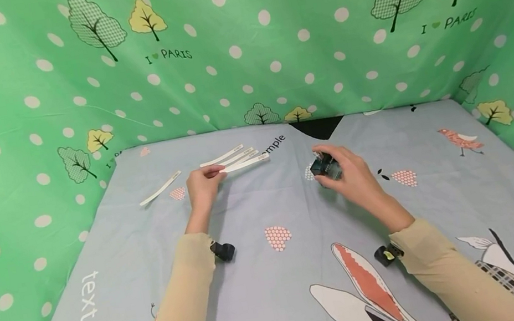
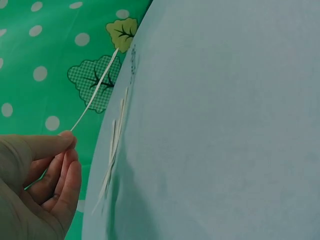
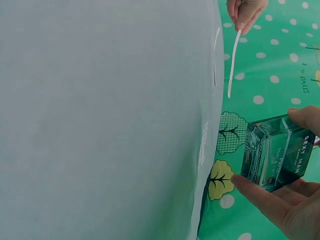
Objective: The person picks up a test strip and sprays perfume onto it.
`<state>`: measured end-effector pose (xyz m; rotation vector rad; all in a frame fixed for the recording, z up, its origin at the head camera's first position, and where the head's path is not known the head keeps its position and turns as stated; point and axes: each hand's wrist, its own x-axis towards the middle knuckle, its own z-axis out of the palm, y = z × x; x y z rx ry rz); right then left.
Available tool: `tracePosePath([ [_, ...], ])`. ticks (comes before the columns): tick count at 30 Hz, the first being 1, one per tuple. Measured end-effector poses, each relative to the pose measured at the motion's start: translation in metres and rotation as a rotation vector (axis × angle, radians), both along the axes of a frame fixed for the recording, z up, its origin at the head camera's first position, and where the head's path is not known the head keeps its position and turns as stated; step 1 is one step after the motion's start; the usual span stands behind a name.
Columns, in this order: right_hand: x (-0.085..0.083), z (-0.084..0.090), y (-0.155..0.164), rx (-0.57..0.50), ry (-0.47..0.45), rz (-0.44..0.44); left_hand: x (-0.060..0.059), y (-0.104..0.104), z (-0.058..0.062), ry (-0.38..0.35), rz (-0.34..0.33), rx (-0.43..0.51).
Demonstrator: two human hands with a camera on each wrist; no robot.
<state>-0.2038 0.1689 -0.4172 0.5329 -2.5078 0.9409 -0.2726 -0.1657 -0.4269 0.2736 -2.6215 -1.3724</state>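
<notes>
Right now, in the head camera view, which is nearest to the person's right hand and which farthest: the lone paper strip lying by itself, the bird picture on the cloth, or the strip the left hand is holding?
From the right hand, which grips a dark bottle:
1. Held strip, to its left, pinched by the left hand.
2. Bird picture, to its right.
3. Lone strip, far left, plainly farthest.
The first two are close to call.

Five white paper strips [image 1: 236,159], one dark glass bottle [image 1: 324,166] and two hands [image 1: 202,185].
</notes>
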Motion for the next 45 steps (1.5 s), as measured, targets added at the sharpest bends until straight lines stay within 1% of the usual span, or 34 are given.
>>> tracePosePath([
  [7, 0.001, 0.001, -0.001, -0.010, -0.004, 0.003, 0.005, 0.001, 0.006, 0.004, -0.008, 0.012],
  [18, 0.001, 0.002, -0.002, -0.004, -0.008, 0.003, 0.009, 0.006, 0.012, 0.056, -0.040, 0.020],
  [23, 0.000, 0.003, -0.002, -0.011, -0.002, 0.005, 0.011, 0.008, 0.015, 0.067, -0.051, 0.034],
  [30, -0.001, 0.004, -0.002, -0.010, 0.004, 0.007, 0.013, 0.012, 0.019, 0.084, -0.060, 0.024],
  [45, -0.002, 0.003, -0.004, -0.013, 0.012, 0.006, 0.018, 0.020, 0.026, 0.109, -0.088, 0.034],
])
